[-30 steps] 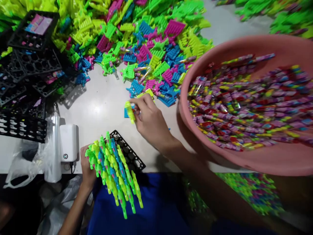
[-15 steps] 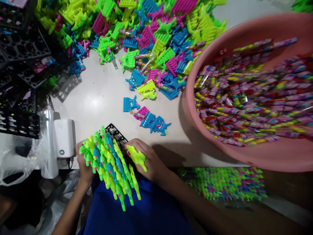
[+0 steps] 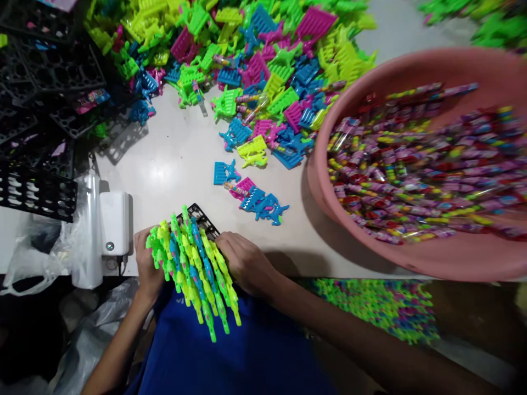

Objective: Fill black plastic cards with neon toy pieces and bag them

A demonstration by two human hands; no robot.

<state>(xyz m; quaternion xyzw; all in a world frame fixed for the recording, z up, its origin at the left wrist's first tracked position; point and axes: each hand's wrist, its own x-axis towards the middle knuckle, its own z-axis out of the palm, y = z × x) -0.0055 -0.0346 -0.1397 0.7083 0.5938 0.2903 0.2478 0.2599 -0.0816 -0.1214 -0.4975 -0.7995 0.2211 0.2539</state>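
At the table's front edge, above my lap, I see a black plastic lattice tray [image 3: 205, 220] packed with rows of green, yellow and blue plastic animal-shaped pieces [image 3: 193, 269]. My left hand [image 3: 147, 269] is closed around the tray's left side, its fingertips partly covered by the pieces. On the opposite side my right hand [image 3: 249, 266] has curled fingers at the tray's right edge, against the outermost yellow row. Its thumb is hidden. Beyond the tray lie a few loose blue and pink comb-like animal pieces [image 3: 263, 206] on the table.
A pink basin [image 3: 325, 181] of wrapped candy tubes [image 3: 411, 181] stands at right. More animal pieces [image 3: 263, 71] are heaped at the back. Black lattice trays [image 3: 37, 189] are stacked at left, near a white power bank [image 3: 114, 222] and a clear plastic roll [image 3: 87, 236].
The yellow piece that was in my right hand now appears to sit in the tray's right row. My right hand has closed in against the tray's edge. The view has shifted slightly.
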